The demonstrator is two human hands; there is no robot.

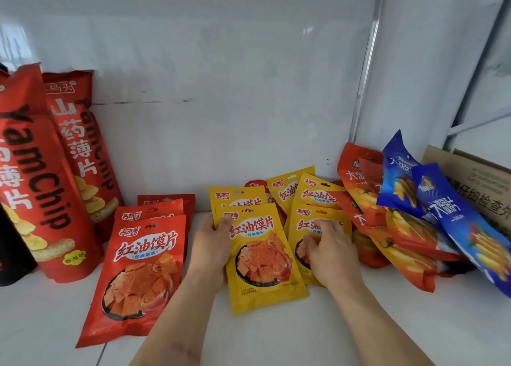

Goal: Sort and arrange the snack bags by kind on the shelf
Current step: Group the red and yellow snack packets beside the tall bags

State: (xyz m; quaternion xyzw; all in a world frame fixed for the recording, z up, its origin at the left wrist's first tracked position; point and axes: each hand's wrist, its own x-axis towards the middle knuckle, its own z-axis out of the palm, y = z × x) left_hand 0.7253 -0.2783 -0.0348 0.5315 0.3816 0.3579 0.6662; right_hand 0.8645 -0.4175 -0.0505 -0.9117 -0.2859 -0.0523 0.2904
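Gripping front yellow bag (pixel 262 258) left hand (pixel 211 245); right hand (pixel 330 251) on neighbouring yellow bag (pixel 307 222)

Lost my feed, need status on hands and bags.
Left hand grips front yellow bag. Right hand holds neighbouring yellow bag. Red bag wedged among yellows.

Yellow snack bags (pixel 262 255) overlap mid-shelf, red snack bags (pixel 138 271) stacked just left
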